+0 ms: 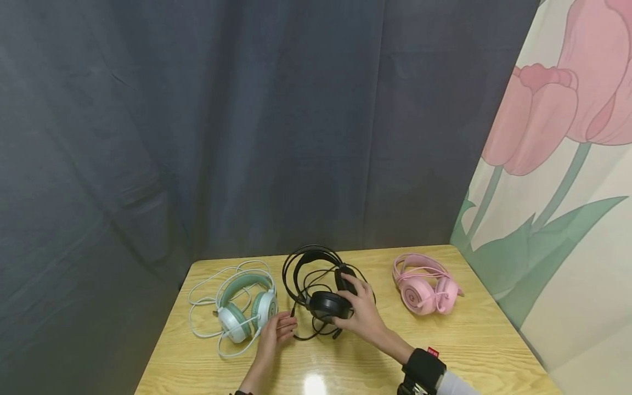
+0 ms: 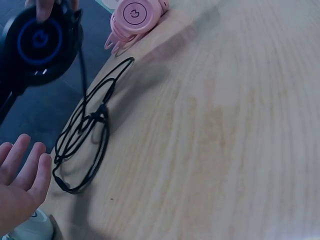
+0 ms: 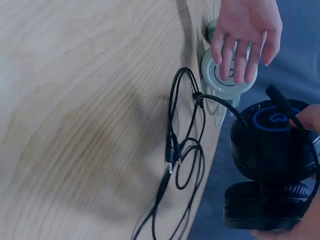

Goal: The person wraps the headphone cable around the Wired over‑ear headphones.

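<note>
right hand point(image 1: 364, 315) grips black headset point(image 1: 327, 303) | gap | pink headset point(image 1: 417, 294) near table edge point(image 1: 492, 308)

No words or numbers legible. Black headset point(image 1: 328, 303): curled emblem point(image 2: 40, 39) in a blue ring on ear cup point(image 2: 57, 62). Pink headset point(image 1: 417, 293), right of black headset in head view: similar ringed emblem. Mint headset point(image 1: 237, 323), left of black headset: ringed emblem, partly hidden in right wrist view. Red tag point(image 1: 433, 352) on wristband point(image 1: 423, 368), right of black headset: any marking too small to read.
</note>
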{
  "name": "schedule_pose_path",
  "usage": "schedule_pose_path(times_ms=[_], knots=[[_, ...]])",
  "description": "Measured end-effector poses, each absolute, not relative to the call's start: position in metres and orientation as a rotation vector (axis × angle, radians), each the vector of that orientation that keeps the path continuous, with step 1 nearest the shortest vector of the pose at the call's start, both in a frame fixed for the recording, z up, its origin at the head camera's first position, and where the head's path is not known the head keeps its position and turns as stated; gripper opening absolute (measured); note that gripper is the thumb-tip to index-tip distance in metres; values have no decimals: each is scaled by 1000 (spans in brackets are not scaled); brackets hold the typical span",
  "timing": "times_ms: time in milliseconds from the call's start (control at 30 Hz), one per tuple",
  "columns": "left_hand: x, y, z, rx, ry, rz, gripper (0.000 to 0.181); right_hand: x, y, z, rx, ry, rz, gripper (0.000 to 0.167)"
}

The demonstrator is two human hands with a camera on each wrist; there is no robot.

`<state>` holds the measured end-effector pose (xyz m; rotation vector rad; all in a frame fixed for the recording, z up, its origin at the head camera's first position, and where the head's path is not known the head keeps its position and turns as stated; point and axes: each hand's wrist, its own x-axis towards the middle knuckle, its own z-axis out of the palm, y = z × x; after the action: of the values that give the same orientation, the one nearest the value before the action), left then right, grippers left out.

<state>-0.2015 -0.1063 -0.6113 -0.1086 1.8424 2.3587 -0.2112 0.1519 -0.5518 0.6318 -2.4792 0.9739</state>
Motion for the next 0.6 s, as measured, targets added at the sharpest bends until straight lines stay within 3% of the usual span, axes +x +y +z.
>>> schedule_pose_path(times_ms=[233, 467, 600], knots=[[-209, -112, -603, -105, 1677, 2521, 50, -186, 168, -542, 962, -2345, 816, 49], [-220, -121, -599, 216, 1551, 2653, 53, -174, 177, -535, 1169, -2300, 749, 54], [-221, -124, -588, 226, 1476, 2614, 57, -171, 182, -535, 1224, -2307, 757, 55]])
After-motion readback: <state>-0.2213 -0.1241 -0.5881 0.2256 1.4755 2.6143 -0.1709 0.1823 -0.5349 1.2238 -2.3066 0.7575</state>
